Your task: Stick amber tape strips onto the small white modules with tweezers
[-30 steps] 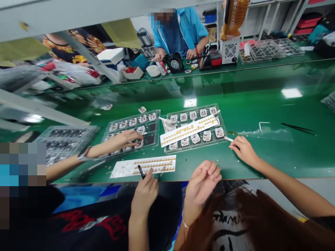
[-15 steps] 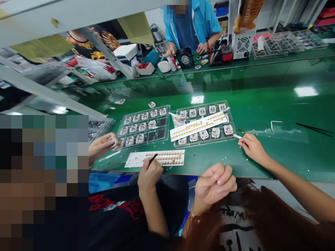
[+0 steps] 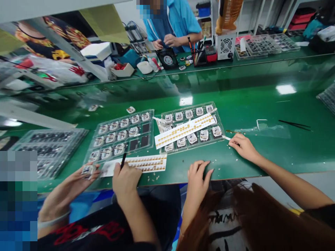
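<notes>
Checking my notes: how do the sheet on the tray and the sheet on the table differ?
The tray sheet lies across a tray of parts; the table sheet lies on the table. The tray sheet slants more than the table sheet. The tray sheet is gold-patched along most of its length; the table sheet lacks gold at its left end. Both are white.

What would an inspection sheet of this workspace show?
Surface: glossy green tabletop, littered with small pale scraps.
Job's things: narrow white strip; transparent plastic tray of whitish rounded-square parts; long white card with gold patches across it.
Clutter: slim black tweezers; thin white L-shaped piece.
Hands: bare left hand, open at the front edge; bare right hand, pinching the strip beside the tray.
Cables: apparently a thin black cord at the back.
Surroundings: black-shirted co-worker left; blue-shirted person opposite.
</notes>
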Demonstrator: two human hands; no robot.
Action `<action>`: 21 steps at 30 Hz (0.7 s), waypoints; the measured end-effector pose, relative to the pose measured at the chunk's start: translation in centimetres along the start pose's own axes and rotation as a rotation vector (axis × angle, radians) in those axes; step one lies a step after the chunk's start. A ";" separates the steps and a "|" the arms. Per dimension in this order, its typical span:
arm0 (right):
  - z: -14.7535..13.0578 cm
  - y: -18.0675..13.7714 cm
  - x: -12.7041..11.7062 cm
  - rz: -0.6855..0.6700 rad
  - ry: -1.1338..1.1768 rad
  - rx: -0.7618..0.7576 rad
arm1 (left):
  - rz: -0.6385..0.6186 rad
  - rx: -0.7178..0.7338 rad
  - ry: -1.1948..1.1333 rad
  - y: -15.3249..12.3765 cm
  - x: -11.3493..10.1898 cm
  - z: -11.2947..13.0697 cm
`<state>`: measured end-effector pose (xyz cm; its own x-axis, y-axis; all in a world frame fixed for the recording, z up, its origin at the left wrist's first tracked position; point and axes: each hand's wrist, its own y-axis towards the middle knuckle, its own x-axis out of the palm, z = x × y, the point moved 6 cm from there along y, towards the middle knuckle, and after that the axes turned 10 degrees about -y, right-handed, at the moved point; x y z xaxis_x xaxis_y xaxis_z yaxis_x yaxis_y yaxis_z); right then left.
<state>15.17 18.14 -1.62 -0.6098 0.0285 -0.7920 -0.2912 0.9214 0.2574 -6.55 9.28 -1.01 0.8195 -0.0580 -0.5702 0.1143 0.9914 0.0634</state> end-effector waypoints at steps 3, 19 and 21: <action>0.0 0.0 -0.1 0.038 -0.008 0.022 | -0.020 0.033 0.187 0.4 0.7 0.1; -0.6 -0.2 0.5 0.006 -0.086 -0.069 | -0.149 0.145 0.288 3.3 1.9 1.7; -0.6 -0.2 0.5 -0.005 -0.080 -0.073 | -0.172 0.154 0.273 3.2 1.9 1.5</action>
<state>14.46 17.74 -1.69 -0.5486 0.0576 -0.8341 -0.3487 0.8910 0.2908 -3.81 12.16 -0.69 0.6034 -0.1685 -0.7795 0.3380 0.9393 0.0586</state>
